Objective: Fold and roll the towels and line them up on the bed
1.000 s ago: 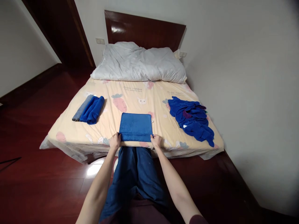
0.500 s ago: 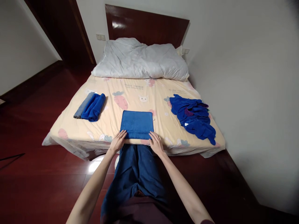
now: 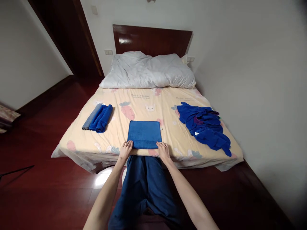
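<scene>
The flat cloth [image 3: 144, 130] is plain blue. Left of it, the rolled cloths [image 3: 102, 118] are grey and bright blue. Right of it, the heap [image 3: 209, 137] is bright blue with a purple patch. Under it, the sheet [image 3: 83, 139] is pale yellow with pink carrots and a white animal face. Beyond it, the quilt [image 3: 151, 71] looks light grey, maybe white in dim light.

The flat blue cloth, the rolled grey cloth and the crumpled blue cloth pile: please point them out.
Flat blue cloth [image 3: 144, 133]: head view, middle of its upper face.
Rolled grey cloth [image 3: 92, 117]: head view, middle of its length.
Crumpled blue cloth pile [image 3: 206, 125]: head view, its middle.
</scene>
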Motion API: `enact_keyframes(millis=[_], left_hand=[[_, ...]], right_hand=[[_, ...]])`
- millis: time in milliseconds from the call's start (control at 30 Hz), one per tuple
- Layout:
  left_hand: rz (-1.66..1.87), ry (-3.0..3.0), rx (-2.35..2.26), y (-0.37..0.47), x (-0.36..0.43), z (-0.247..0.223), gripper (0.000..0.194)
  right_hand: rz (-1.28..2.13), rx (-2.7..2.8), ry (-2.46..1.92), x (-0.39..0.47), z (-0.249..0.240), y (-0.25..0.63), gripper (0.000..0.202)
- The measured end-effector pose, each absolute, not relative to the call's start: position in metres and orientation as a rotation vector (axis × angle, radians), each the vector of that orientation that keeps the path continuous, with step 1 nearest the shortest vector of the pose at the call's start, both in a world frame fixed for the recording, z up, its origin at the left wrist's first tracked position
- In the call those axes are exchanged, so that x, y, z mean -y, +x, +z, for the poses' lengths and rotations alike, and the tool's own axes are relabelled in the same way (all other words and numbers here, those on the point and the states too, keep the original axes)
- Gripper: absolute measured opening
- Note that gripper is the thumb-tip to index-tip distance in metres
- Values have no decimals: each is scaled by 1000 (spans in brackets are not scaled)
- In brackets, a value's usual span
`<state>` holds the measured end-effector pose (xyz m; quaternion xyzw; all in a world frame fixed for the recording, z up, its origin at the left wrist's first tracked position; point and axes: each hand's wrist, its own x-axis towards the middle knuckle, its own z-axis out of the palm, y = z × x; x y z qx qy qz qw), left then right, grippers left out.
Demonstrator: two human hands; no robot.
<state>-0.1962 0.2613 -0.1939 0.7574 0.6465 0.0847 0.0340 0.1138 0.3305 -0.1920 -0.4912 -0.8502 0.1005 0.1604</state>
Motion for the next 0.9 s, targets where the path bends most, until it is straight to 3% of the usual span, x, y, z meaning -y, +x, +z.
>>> enact_keyframes(millis=[233, 400, 533, 900], left_hand=[[507, 2349, -1783, -213, -226, -206, 59], [915, 1957, -1724, -216, -224, -212, 60], [1038, 1687, -1680, -221, -231, -210, 55], [1001, 1792, -1737, -237, -257, -199, 36]], right_hand=[[411, 2313, -1155, -302, -209, 145, 65], [749, 1896, -1166, -308, -216, 146, 69], [804, 1744, -1270, -316, -217, 144, 68], [912, 1758, -1233, -337, -208, 149, 42]])
